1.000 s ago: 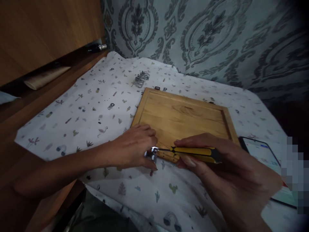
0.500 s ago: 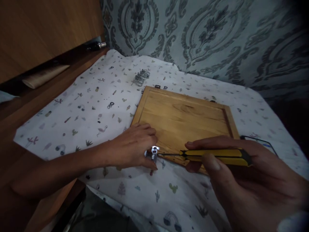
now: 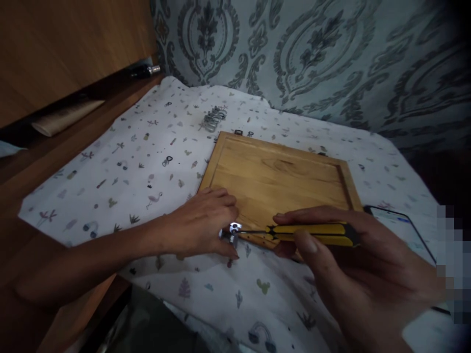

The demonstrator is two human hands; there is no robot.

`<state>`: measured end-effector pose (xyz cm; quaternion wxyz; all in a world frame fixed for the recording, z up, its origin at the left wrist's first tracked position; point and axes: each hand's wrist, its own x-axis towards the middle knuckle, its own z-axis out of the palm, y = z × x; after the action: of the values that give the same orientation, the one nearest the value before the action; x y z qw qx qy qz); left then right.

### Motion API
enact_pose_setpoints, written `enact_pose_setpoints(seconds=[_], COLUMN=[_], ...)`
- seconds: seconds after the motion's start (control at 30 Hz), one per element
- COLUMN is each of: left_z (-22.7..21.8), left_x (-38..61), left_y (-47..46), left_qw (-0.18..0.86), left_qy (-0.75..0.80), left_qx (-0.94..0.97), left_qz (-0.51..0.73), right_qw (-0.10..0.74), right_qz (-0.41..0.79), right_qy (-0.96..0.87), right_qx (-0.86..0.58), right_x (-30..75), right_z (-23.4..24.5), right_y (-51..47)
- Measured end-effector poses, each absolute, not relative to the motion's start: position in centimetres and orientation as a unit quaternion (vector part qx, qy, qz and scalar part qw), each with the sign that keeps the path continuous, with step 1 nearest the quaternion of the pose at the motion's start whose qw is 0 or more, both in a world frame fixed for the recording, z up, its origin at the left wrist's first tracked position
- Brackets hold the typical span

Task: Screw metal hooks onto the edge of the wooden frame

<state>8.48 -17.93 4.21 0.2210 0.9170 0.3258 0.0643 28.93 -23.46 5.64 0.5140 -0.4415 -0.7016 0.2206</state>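
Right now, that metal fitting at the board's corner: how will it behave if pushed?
Probably slides or twists: the metal fitting is small and shiny, and the left hand holds it at the wooden board corner. Likely rigid, being metal. The printed cloth beneath may bunch, not grip.

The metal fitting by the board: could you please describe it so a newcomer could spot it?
On the patterned cloth lies a wooden board; go to its near left corner. There the left hand steadies a metal fitting, met by the yellow screwdriver in the right hand. Unlike the metal pieces heaped beyond the far edge, it alone is held.
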Motion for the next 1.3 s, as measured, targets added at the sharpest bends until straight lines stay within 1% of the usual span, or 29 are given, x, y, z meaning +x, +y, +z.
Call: enact_pose_setpoints(seconds=[0.27,0.47,0.63,0.7,0.8,0.9,1.0,1.1,1.3], left_z=[4.1,4.2,4.4,4.4,4.3,4.4,4.4,4.3,4.1], left_x=[8.3,8.3,8.4,8.4,8.3,8.4,8.5,8.4,8.1], left_y=[-17.9,-17.9,-18.0,-18.0,-18.0,-18.0,-18.0,-18.0,-18.1], left_qw=[0.223,0.227,0.234,0.233,0.229,0.23,0.224,0.222,0.219], left_qy=[0.32,0.321,0.327,0.324,0.314,0.319,0.321,0.319,0.306], left_qx=[0.918,0.917,0.914,0.915,0.917,0.917,0.918,0.919,0.922], left_qz=[0.076,0.072,0.059,0.069,0.084,0.066,0.059,0.071,0.09], right_qw=[0.48,0.475,0.477,0.47,0.462,0.448,0.416,0.426,0.445], right_qz=[0.185,0.178,0.137,0.153,0.209,0.27,0.286,0.266,0.177], right_qy=[-0.732,-0.746,-0.757,-0.757,-0.747,-0.747,-0.767,-0.769,-0.772], right_qx=[-0.446,-0.431,-0.425,-0.428,-0.429,-0.411,-0.396,-0.395,-0.418], right_x=[29.5,29.5,28.6,28.3,28.5,29.2,29.7,29.7,29.1], right_z=[5.7,5.6,5.9,6.1,6.6,7.0,7.3,7.3,6.7], right_y=[-23.4,-23.4,-23.4,-23.4,-23.3,-23.2,-23.1,-23.1,-23.7])
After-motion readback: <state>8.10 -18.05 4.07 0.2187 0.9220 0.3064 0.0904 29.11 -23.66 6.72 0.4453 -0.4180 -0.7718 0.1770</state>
